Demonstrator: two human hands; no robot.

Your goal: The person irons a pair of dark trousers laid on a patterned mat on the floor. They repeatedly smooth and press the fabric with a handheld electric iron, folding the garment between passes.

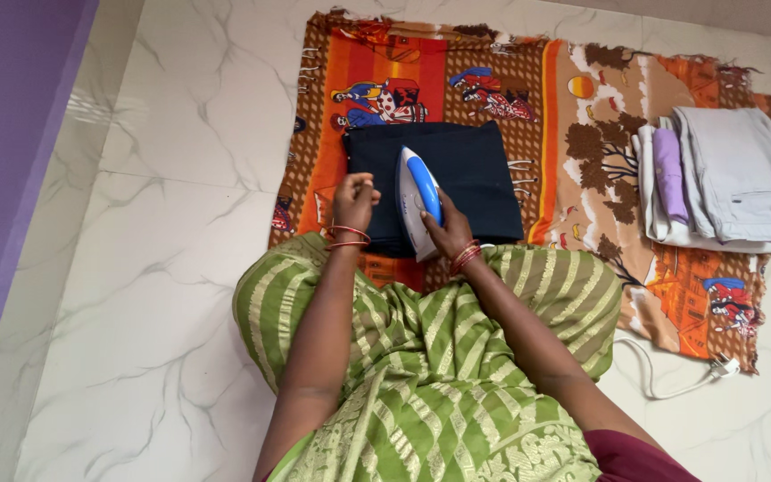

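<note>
Navy folded garment [457,183] lies on an orange printed blanket [573,178] on the marble floor. Right hand [446,234] grips the blue-white iron [417,201]; left hand [354,201], fisted, pins the cloth. Best: keep fabric taut, fingers away from soleplate, cord [671,379] slack.

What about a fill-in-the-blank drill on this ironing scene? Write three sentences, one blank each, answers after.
1. The right hand grips the handle of a white and ____ iron.
2. The iron rests on a folded dark ____ garment, which the left hand presses down.
3. The stack of folded clothes lies on the patterned ____ blanket.

Missing words: blue; navy; orange
</note>
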